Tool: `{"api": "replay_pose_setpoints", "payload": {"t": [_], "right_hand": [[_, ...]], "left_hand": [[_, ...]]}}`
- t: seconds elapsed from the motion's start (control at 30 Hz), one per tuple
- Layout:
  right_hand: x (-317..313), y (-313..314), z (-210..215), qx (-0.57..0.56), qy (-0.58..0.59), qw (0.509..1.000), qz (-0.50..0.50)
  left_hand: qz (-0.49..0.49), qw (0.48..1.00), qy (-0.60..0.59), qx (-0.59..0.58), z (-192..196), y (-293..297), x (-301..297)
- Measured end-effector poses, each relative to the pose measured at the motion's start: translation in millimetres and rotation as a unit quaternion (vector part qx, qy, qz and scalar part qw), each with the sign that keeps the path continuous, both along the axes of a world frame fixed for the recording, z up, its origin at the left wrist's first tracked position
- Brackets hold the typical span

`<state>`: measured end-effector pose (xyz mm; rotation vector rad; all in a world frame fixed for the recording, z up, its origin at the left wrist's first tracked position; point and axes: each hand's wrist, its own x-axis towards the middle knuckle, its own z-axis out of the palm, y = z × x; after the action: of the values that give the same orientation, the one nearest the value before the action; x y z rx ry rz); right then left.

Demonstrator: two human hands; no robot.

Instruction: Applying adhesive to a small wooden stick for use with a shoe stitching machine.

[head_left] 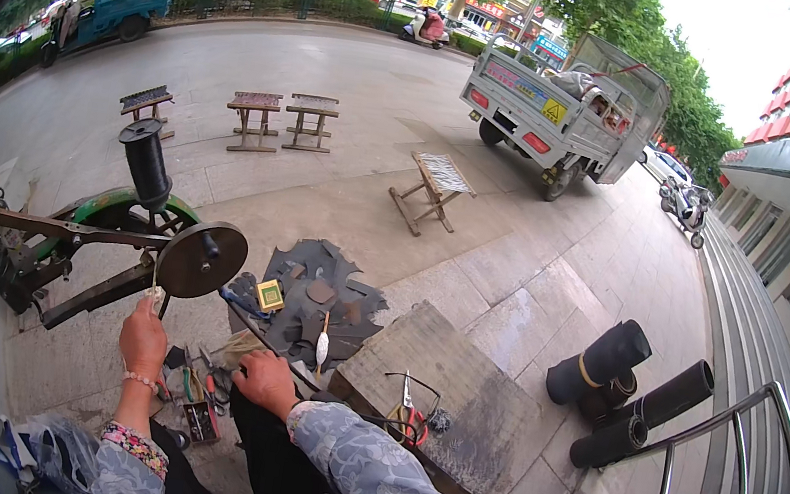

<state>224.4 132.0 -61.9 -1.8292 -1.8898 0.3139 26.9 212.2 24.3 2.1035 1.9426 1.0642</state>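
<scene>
My left hand [144,341], with a beaded bracelet at the wrist, is raised below the round wheel [201,261] of a hand-cranked sewing machine [74,229]. Its fingers are closed round something slim and pale that I cannot make out. My right hand [267,383] lies palm down over my dark-trousered knee, fingers loosely bent and holding nothing I can see. Pliers [192,378] and other small tools lie on the ground between my hands. Beyond the right hand, dark scraps of sheet material [347,301] carry a yellow box [270,295] and a white-wound awl-like tool [323,343].
A worn wooden board [438,374] at my right bears red-handled scissors [409,411] and eyeglasses [426,385]. Dark rolls [601,362] stand beside a metal handrail [737,437]. Several folding stools, one a striped stool [440,178], and a parked cargo tricycle [561,109] are farther out.
</scene>
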Motion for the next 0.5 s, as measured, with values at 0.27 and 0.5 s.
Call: {"api": "replay_pose_setpoints", "payload": {"t": [0.27,0.5], "right_hand": [[2,-5,7,-0.006,-0.023,1.000,0.003],[-11,6,-9,0.032,-0.038,0.998,0.025]], "left_hand": [[-0.026,0.999,-0.031,0.007,-6,21,-4],[0.013,0.998,-0.050,-0.029,-21,18,-22]]}}
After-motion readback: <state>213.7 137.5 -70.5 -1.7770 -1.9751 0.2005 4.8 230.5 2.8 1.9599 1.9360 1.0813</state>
